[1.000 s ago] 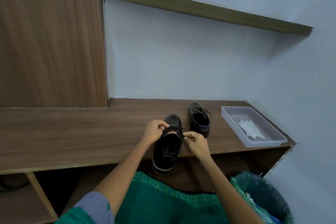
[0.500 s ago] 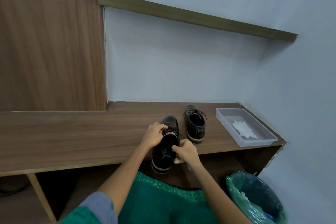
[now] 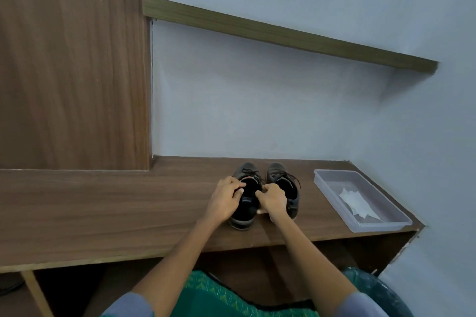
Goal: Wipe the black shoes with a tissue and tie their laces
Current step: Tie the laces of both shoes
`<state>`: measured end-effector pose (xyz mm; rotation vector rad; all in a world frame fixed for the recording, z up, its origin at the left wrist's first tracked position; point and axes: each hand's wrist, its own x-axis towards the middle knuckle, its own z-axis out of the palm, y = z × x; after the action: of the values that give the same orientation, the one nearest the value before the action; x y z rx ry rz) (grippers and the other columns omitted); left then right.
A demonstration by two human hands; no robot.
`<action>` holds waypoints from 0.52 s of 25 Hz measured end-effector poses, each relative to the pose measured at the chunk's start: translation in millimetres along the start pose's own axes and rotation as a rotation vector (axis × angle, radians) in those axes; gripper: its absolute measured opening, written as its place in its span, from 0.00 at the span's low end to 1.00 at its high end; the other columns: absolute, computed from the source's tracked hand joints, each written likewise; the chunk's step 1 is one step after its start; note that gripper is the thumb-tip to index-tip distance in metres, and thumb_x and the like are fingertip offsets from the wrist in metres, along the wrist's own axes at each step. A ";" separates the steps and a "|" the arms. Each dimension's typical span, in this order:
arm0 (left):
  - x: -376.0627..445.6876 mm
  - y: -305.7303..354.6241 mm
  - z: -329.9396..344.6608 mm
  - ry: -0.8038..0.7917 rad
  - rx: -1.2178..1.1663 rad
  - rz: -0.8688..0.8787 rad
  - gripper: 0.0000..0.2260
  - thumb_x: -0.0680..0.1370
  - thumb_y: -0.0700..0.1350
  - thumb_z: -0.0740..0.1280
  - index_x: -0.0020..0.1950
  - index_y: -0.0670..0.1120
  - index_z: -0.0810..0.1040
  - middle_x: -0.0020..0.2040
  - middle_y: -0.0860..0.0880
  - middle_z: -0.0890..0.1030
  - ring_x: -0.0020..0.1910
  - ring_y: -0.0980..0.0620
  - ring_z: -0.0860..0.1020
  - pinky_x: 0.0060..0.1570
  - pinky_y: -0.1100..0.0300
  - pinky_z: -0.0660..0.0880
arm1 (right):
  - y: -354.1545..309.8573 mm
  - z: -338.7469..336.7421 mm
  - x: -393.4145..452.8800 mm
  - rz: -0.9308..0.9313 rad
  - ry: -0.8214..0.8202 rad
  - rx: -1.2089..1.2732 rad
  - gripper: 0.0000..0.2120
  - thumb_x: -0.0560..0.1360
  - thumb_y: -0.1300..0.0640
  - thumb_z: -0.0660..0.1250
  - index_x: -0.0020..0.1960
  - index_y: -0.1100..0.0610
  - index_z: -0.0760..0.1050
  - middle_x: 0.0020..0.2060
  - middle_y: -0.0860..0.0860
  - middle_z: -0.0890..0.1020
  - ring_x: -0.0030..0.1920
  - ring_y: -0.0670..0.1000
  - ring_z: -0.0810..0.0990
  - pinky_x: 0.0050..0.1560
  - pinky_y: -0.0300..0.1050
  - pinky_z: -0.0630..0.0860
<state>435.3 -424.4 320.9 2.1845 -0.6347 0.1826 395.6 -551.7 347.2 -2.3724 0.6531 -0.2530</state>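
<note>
Shoes sit side by side on the wooden counter (image 3: 103, 203), toes toward the wall. Going from big to small: the counter carries a clear plastic tray (image 3: 398, 224) at its right end, well apart from the pair, with a white tissue (image 3: 356, 204) lying inside it. The left shoe (image 3: 244, 213) is the one being worked on; the right shoe (image 3: 289, 188) stands just beside it, its laces (image 3: 288, 175) lying loosely across the tongue. The left hand (image 3: 223, 202) and right hand (image 3: 273, 201) both curl at the left shoe's collar, fingers pinched, probably on lace ends too thin to make out. Wiping looks finished, judging by the tissue in the tray; tying seems underway, neither bow clearly complete.
</note>
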 end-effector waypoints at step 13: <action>-1.1 4.4 29.2 -0.023 0.215 0.146 0.14 0.78 0.46 0.63 0.63 0.46 0.76 0.57 0.49 0.75 0.60 0.53 0.68 0.56 0.59 0.72 | 42.6 -34.7 10.4 -0.093 0.086 -0.380 0.22 0.77 0.44 0.61 0.66 0.53 0.69 0.65 0.54 0.69 0.59 0.57 0.75 0.52 0.49 0.74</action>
<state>429.7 -448.5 304.8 2.3489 -0.8209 0.3159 376.1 -604.1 346.6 -2.7727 0.6804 -0.2946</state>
